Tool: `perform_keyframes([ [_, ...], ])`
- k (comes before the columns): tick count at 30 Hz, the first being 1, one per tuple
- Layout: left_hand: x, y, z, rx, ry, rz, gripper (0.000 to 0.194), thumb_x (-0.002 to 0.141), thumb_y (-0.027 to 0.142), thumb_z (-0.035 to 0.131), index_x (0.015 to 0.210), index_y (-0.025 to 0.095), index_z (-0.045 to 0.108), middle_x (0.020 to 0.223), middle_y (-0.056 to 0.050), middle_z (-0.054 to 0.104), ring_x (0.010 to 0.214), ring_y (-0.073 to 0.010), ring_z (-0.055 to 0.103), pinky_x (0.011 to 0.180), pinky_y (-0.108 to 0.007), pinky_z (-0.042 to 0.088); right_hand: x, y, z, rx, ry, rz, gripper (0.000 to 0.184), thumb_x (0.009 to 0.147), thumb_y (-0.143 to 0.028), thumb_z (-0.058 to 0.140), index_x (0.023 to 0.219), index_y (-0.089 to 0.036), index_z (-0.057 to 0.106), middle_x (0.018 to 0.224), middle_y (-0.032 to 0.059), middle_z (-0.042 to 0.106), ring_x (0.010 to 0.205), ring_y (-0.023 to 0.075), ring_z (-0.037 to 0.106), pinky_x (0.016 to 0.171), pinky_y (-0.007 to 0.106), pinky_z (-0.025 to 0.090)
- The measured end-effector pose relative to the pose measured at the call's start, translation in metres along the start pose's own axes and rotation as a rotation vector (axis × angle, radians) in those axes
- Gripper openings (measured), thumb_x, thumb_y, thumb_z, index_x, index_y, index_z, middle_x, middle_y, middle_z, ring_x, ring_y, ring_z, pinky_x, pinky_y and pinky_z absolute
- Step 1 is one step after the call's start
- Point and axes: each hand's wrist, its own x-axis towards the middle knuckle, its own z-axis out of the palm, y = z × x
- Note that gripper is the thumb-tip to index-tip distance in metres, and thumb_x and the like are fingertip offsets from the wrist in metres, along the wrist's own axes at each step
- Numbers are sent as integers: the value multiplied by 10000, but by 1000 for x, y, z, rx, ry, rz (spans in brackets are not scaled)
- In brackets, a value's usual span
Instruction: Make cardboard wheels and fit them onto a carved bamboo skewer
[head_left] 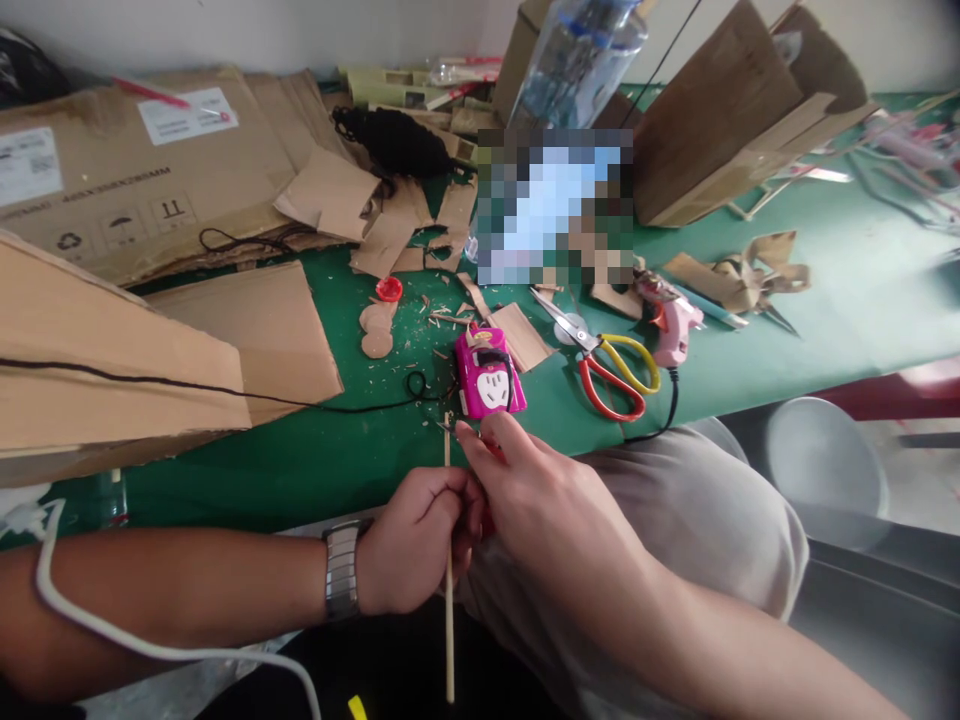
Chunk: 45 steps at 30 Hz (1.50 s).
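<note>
My left hand (pixel 420 540), with a metal watch band at the wrist, is closed around a thin wooden stick (pixel 449 640) that stands almost upright in the picture. Close beside it, my right hand (pixel 544 485) is closed on a small red-handled tool (pixel 495 452). The tool's dark pointed tip reaches the stick near its upper end; most of the tool is hidden by my fingers. Just beyond the hands, a pink power socket block (pixel 487 372) lies on the green table (pixel 360 455). Scissors (pixel 600 360) with red and yellow handles rest to its right.
A pink glue gun (pixel 671 325) lies right of the scissors. Cardboard scraps (pixel 394 230) and shavings litter the table. A large carton (pixel 97 190) and a cardboard structure (pixel 112 350) stand left, a water bottle (pixel 577 65) behind. A black cord (pixel 322 406) crosses the left side.
</note>
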Motion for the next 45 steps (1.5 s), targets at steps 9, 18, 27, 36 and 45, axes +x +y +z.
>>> perform_keyframes([
  [9, -1, -6, 0, -10, 15, 29, 185, 836, 319, 533, 686, 213, 511, 558, 62, 451, 429, -75, 399, 398, -193, 350, 2, -10, 4, -82, -67, 14, 467, 941, -37, 587, 1394, -70, 694, 1261, 163, 753, 966, 219, 735, 625, 269, 616],
  [18, -9, -4, 5, -24, -42, -22, 169, 790, 315, 512, 651, 221, 494, 516, 56, 418, 401, -87, 405, 371, -200, 331, 9, -2, 9, -80, -59, 44, 435, 945, -25, 588, 1370, -53, 682, 1208, 177, 727, 949, 228, 720, 681, 293, 639],
  [27, -3, 3, 4, -44, 40, 8, 185, 770, 328, 523, 632, 208, 498, 544, 49, 465, 378, -81, 447, 326, -185, 327, -4, 2, 3, 36, 28, 8, 439, 919, -83, 645, 1355, -74, 701, 1148, 130, 718, 747, 169, 665, 586, 277, 585],
  [36, -1, -1, 3, -26, 43, -13, 196, 813, 336, 529, 671, 203, 503, 535, 56, 478, 365, -86, 477, 325, -185, 378, -3, -3, 5, -39, 31, -37, 401, 944, -80, 654, 1339, -49, 711, 1087, 137, 733, 886, 207, 701, 619, 274, 588],
  [45, -3, -11, 1, -10, 3, 31, 188, 852, 306, 508, 695, 204, 509, 528, 59, 473, 370, -83, 470, 347, -183, 387, 4, -5, 9, -37, -61, 59, 460, 938, -43, 613, 1393, -85, 670, 1233, 172, 719, 928, 219, 714, 620, 275, 602],
])
